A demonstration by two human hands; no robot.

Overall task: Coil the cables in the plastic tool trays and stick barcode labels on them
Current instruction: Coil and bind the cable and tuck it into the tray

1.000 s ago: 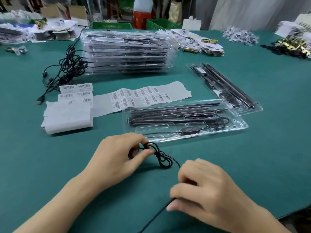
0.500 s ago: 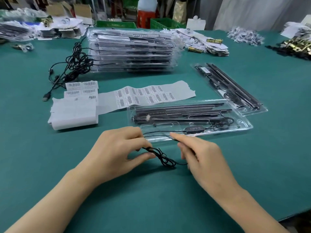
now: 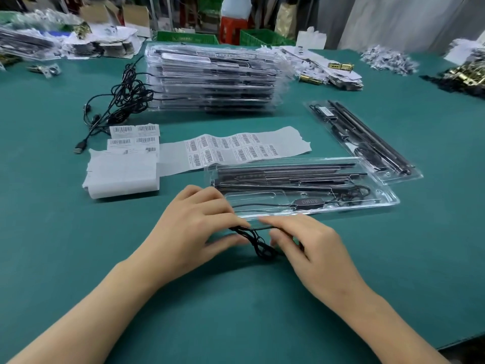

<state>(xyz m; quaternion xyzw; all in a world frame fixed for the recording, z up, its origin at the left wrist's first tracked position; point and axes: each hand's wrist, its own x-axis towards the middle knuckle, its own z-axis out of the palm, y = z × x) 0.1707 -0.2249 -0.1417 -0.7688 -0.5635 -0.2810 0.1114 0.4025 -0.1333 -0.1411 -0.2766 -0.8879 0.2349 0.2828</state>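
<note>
The green table cover (image 3: pixel 78 245) looks matt and smooth, the near tray (image 3: pixel 393 204) and the stack of trays (image 3: pixel 215 74) are clear glossy plastic, the thin cable (image 3: pixel 258 244) is matt black, the label strip (image 3: pixel 288 137) is white paper, and the hinges (image 3: pixel 340 66) shine like brass.

The light is bright and even, and it comes from above. On the green bench (image 3: pixel 78 258) soft dark shadows lie under the left hand (image 3: pixel 194 232) and the right hand (image 3: pixel 309 248). White shine sits on the clear plastic tray (image 3: pixel 388 203) and on the stack of trays (image 3: pixel 210 82). The hands and the black cable (image 3: pixel 258 243) look sharp. Far things at the top look a bit blurry. Straight lines bend near the sides.
</note>
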